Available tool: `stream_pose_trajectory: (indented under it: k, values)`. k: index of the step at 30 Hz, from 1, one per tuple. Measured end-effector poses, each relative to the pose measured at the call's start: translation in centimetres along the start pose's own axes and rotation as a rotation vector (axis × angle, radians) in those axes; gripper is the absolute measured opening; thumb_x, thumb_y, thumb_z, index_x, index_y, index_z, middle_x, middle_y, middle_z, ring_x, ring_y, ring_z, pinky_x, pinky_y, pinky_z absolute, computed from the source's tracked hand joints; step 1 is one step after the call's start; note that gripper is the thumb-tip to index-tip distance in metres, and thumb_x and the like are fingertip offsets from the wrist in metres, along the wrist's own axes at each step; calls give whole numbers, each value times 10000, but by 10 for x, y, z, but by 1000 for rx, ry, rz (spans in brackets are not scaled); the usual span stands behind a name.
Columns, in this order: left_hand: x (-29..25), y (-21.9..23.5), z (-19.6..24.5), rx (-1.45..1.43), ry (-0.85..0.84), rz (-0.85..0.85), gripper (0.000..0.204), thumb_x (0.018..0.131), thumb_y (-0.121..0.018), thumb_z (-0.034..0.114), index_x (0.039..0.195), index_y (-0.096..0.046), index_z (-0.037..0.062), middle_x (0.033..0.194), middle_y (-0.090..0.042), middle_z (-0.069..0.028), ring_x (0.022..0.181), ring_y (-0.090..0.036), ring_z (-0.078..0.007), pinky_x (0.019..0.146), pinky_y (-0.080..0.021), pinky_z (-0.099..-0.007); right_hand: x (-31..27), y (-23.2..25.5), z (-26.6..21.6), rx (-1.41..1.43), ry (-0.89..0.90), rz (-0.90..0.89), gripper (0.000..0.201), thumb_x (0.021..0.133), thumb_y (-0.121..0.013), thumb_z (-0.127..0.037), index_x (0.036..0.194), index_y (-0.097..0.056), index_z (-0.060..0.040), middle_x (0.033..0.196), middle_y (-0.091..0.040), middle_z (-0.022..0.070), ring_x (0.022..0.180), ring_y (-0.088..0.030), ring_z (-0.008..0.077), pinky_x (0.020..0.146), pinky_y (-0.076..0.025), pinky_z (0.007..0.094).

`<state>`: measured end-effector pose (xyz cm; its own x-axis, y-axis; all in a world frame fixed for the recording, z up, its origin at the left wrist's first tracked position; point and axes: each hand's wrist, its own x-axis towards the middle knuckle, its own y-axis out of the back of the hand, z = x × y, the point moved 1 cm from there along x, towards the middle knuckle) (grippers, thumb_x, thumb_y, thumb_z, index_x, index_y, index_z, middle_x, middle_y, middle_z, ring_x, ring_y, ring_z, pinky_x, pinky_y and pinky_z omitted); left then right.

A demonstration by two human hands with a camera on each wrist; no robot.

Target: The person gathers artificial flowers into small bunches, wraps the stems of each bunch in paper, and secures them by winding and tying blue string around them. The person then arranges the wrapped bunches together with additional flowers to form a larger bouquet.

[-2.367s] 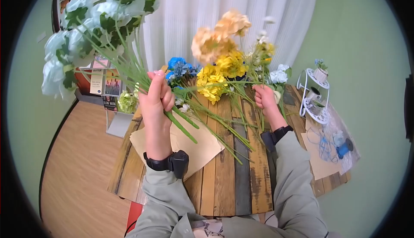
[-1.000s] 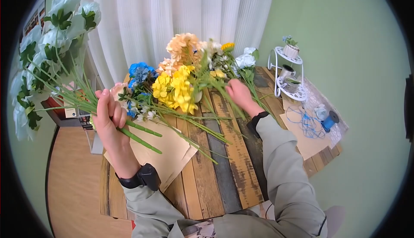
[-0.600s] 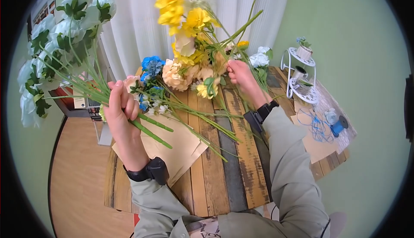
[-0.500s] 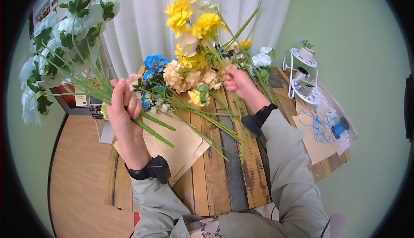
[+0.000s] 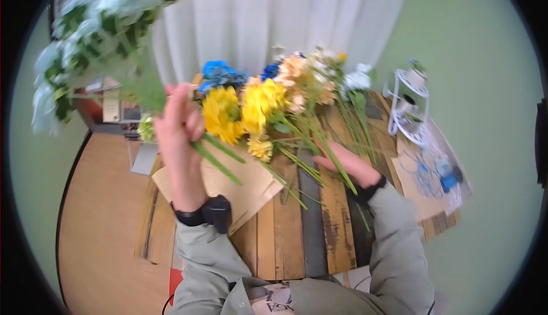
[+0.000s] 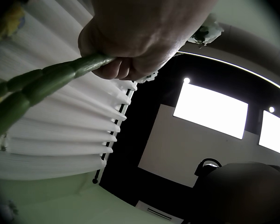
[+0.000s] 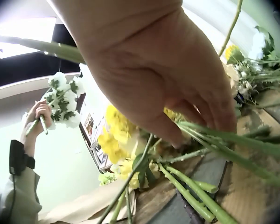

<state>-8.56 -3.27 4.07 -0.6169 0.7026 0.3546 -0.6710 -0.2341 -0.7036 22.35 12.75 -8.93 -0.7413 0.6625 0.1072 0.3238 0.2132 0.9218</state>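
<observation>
In the head view my left hand [image 5: 181, 126] is raised at the left, fingers curled round the green stems [image 5: 220, 164] of a bunch of pale blue flowers [image 5: 85, 47]. The left wrist view shows the thick stems [image 6: 51, 79] coming out of that fist [image 6: 135, 42]. Low over the table, my right hand [image 5: 345, 164] is among green stems, beside yellow flowers [image 5: 262, 104]. Its fingers hang loosely bent in the right wrist view, thumb apart from them, with stems [image 7: 214, 140] in and below the gap; my right hand [image 7: 154, 79] hides part of them.
Blue flowers [image 5: 220, 75], peach flowers [image 5: 292, 69] and white flowers [image 5: 358, 78] lie at the back of the wooden table [image 5: 285, 246]. Brown paper [image 5: 228, 192] is at the left. A white stand [image 5: 412, 109] and a blue spool [image 5: 451, 179] are at the right.
The yellow flowers have come down from in front of the curtain onto the table. My right hand has moved lower and nearer, its fingers loosened. My left hand still grips the pale blue bunch.
</observation>
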Motion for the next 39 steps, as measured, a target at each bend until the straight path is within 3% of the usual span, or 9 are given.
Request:
stream_pose_trajectory:
  k: [2,5,9,13,18,23,34,37,39]
  values:
    - [3,5,-5,33,58,30,140,878,-609,141,820,-483,128,552,-356,86,391,-269,-11,355,-174,-198,-5,23,-22,-65,-183,-158,334,822,-594,-258,1035,-582,-2,1009,-614,237,949,-577,402,781,-472,446]
    - [1,-3,-3,18,36,-21,134,873,-610,150,819,-487,149,551,-314,95,395,-246,-18,361,-168,-209,-8,29,3,-115,-265,212,288,848,-577,-248,991,-623,-2,810,-658,162,729,-637,334,672,-493,405]
    - [3,-2,-11,-16,47,-75,183,875,-608,141,789,-446,147,552,-335,79,385,-246,-30,354,-170,-214,-1,16,-36,251,-341,181,435,841,-626,-429,901,-617,2,684,-605,87,662,-611,188,607,-474,319]
    - [1,-5,-16,51,18,3,158,877,-610,147,813,-466,134,547,-342,72,377,-255,-33,348,-177,-217,4,-25,-44,-235,-217,-37,340,862,-588,-337,953,-562,-11,752,-634,170,715,-621,365,645,-489,427]
    - [3,-2,-11,110,-38,4,156,880,-610,159,799,-479,139,527,-319,83,381,-252,-28,351,-171,-210,22,-8,-12,-67,-184,393,278,902,-514,-300,955,-539,-29,866,-606,219,834,-588,405,713,-470,475]
    - [5,4,-10,23,-32,-57,203,882,-602,132,759,-442,152,532,-279,86,384,-224,-28,353,-159,-213,17,-15,-51,-432,-344,-71,455,790,-630,-438,1031,-590,-54,986,-562,165,898,-582,355,745,-477,436]
    - [2,2,2,-35,-40,-71,228,882,-593,111,733,-429,161,543,-290,81,386,-212,-21,349,-150,-206,15,7,-24,-433,84,-138,232,847,-575,-300,866,-617,-73,874,-579,141,856,-567,317,742,-467,421]
    - [1,2,5,-19,-46,-61,243,872,-602,120,730,-409,160,542,-276,77,391,-211,-24,356,-148,-209,14,32,-23,-166,101,451,199,877,-547,-239,879,-605,-49,838,-587,132,804,-561,332,709,-456,444]
    - [2,3,4,6,-45,-50,257,863,-614,132,730,-395,158,540,-264,75,397,-211,-28,363,-147,-213,14,60,-27,-191,81,539,158,867,-551,-192,909,-612,-53,843,-589,122,818,-560,325,712,-456,440]
